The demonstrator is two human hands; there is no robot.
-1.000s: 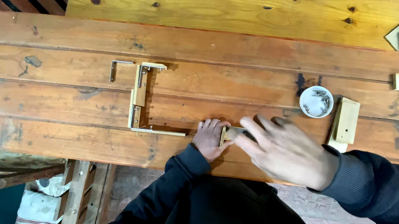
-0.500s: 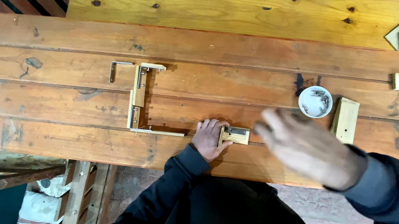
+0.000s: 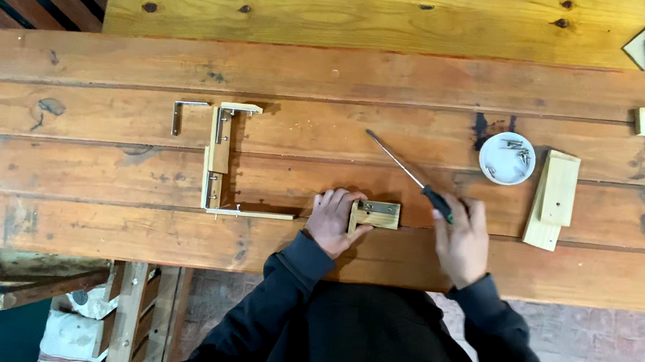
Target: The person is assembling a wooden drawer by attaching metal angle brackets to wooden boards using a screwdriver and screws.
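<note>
A screwdriver [image 3: 411, 175] is clamped in the right hand's [image 3: 461, 241] grip by its dark handle, shaft pointed far-left over the surface [image 3: 83, 206]. Just left of it, a small wood block with a metal plate [image 3: 375, 214] is pinned flat by the left hand [image 3: 336, 221], fingers pressed on its left end. Further left a wood-and-bracket frame [image 3: 218, 160] can be seen, and to the right a white dish of screws [image 3: 507, 157] beside two stacked wood pieces [image 3: 553, 198].

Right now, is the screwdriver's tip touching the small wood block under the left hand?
No, the screwdriver in the right hand points away from the small wood block.
</note>
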